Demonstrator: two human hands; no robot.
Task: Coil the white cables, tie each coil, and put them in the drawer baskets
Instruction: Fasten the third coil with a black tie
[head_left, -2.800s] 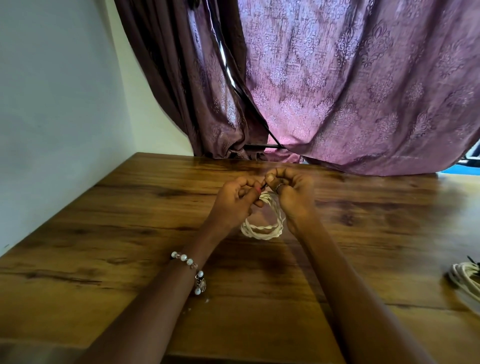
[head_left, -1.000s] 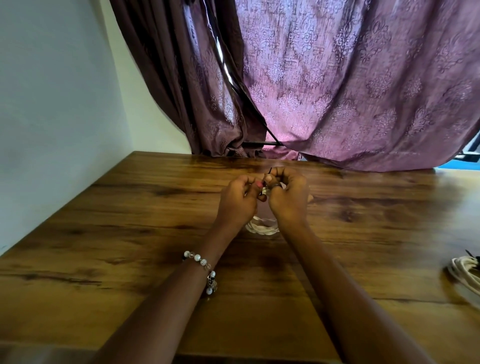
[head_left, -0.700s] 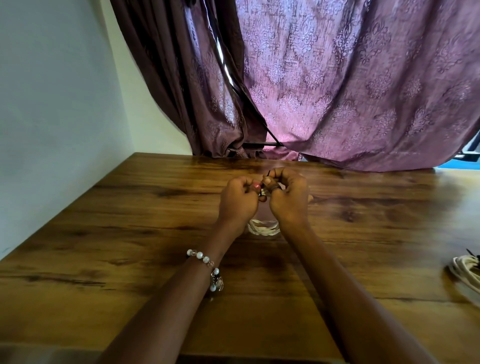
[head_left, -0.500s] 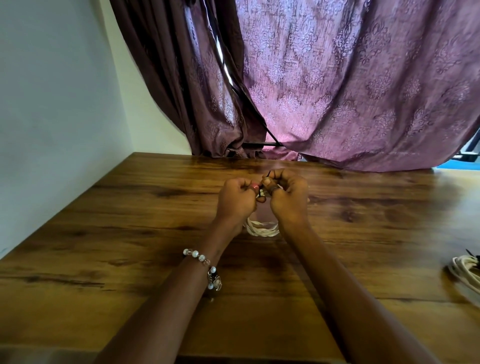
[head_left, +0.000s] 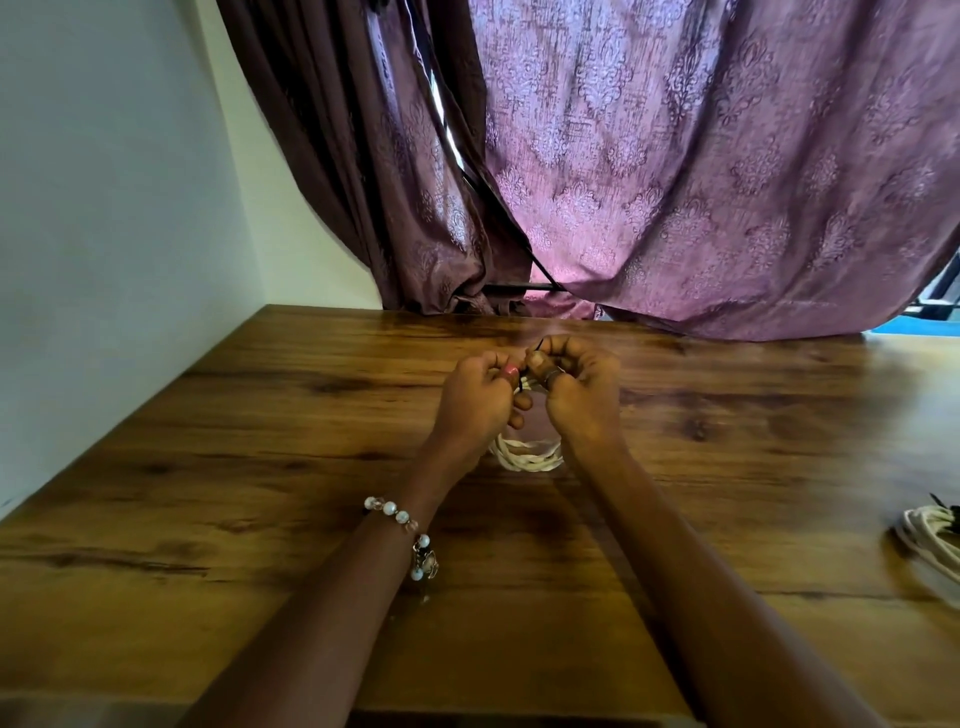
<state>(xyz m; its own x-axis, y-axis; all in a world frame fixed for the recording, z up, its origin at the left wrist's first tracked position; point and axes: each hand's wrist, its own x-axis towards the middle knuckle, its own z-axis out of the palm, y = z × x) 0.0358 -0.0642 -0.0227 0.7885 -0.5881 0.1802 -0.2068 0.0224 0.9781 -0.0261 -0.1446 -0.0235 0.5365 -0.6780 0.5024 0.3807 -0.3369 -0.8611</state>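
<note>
A coiled white cable (head_left: 527, 456) stands on the wooden table (head_left: 260, 467) at the middle, its lower loops showing between my wrists. My left hand (head_left: 475, 402) and my right hand (head_left: 579, 395) meet over the top of the coil, fingers curled. Between the fingertips both hands pinch a thin black tie (head_left: 523, 375) wrapped at the coil's top; one short end sticks up. The upper part of the coil is hidden behind my hands.
Another white cable coil (head_left: 930, 535) with a black tie lies at the table's right edge. A purple patterned curtain (head_left: 675, 182) hangs down onto the table's far edge. A white wall (head_left: 104, 208) borders the table on the left.
Over the frames the hands came closer together at the coil's top and shifted slightly; they keep working the black tie. The coil stays in place on the table.
</note>
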